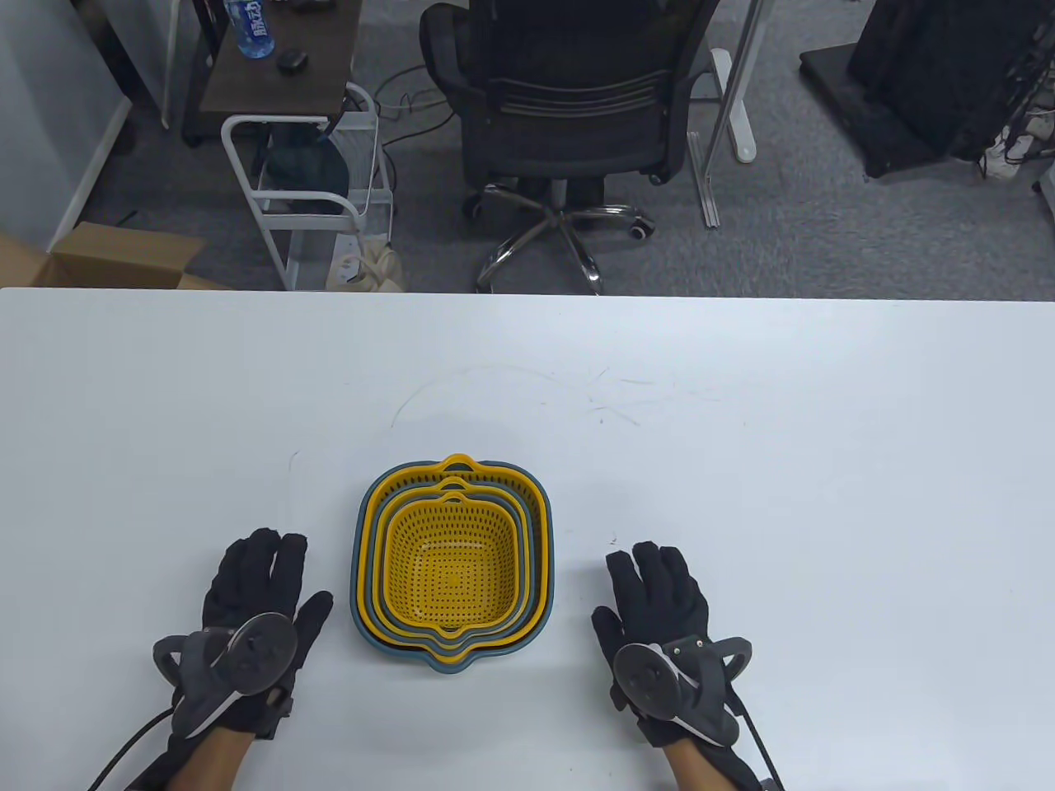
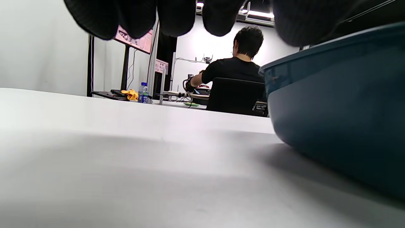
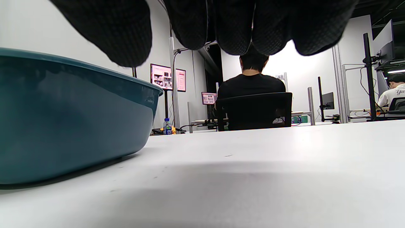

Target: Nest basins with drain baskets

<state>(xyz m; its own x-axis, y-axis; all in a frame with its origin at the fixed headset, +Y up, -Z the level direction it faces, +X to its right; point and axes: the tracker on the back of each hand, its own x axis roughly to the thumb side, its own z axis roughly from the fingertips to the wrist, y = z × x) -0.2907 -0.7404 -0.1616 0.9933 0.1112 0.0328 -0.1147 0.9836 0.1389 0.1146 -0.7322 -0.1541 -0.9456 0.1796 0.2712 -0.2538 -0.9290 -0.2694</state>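
A nested stack of blue basins (image 1: 360,577) and yellow drain baskets (image 1: 453,560) stands on the white table (image 1: 742,428), near its front edge in the middle. The baskets are perforated and alternate with the basins, the smallest yellow one innermost. My left hand (image 1: 255,581) lies flat on the table to the left of the stack, fingers spread, holding nothing. My right hand (image 1: 659,593) lies flat to the right of it, also empty. The outer blue basin fills the right of the left wrist view (image 2: 341,114) and the left of the right wrist view (image 3: 63,120).
A black office chair (image 1: 569,124) stands beyond the table's far edge. A white wire cart (image 1: 313,206) and a cardboard box (image 1: 107,259) are on the floor at the back left. Faint scratch marks (image 1: 593,395) cross the table's middle.
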